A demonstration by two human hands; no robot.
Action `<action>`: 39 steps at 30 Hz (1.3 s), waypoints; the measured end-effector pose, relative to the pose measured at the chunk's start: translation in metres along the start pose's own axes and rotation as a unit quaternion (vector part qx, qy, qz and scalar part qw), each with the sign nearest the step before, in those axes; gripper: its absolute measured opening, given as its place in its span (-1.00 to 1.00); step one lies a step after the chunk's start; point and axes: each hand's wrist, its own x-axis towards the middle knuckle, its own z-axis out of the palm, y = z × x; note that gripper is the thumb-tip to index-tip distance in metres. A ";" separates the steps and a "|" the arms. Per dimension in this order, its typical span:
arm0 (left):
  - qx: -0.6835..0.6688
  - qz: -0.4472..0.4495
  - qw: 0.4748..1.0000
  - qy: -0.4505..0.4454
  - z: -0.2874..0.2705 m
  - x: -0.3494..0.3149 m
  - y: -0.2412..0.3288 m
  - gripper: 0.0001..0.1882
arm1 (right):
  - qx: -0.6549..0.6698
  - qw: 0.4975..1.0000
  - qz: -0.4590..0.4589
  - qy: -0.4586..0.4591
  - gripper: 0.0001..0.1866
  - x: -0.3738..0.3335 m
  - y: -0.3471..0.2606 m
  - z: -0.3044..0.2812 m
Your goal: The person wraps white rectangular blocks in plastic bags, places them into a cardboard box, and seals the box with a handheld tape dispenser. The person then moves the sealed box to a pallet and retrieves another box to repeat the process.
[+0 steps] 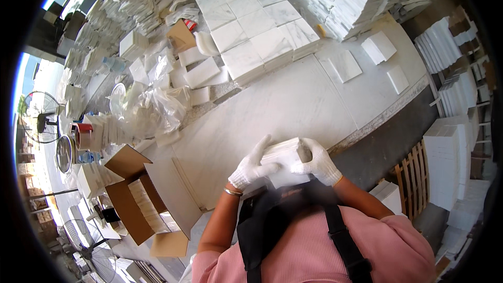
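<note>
Close to my body, over the near edge of the pale stone worktop (225,128), I hold a small stack of white marble tiles (282,151). My left hand (253,165), in a white knit glove, is closed on the stack's left side. On the right side, my right hand (317,162), gloved the same way, grips the stack with its fingers bent round the corner. The undersides of the tiles are hidden. Farther off, a wide block of grey-veined marble tiles (262,42) lies in neat stacked rows on the worktop.
An open cardboard box (126,209) with tiles inside stands at the left. Crumpled clear plastic (160,107) lies beyond it. Loose tiles (346,66) rest at the far right, near tall tile stacks (340,5). A wooden pallet (414,181) and a fan (41,118) stand around.
</note>
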 end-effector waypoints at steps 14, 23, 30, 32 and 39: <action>0.343 0.129 0.892 0.265 -0.007 -0.016 0.013 0.43 | -0.201 0.918 -0.310 -0.145 0.10 0.099 -0.030 -0.003; 0.215 -0.005 0.935 0.282 0.015 0.006 -0.021 0.43 | -0.135 0.943 -0.259 -0.163 0.24 0.098 -0.013 0.016; 0.178 -0.048 0.945 0.269 0.019 0.011 -0.028 0.23 | -0.176 0.913 -0.358 -0.085 0.28 0.098 0.003 0.042; 0.146 -0.017 0.951 0.271 0.017 0.012 -0.014 0.19 | -0.132 0.935 -0.310 -0.112 0.27 0.098 0.007 0.040; 0.164 0.030 0.941 0.294 0.006 -0.005 0.000 0.13 | -0.245 0.925 -0.188 -0.219 0.27 0.104 -0.038 0.005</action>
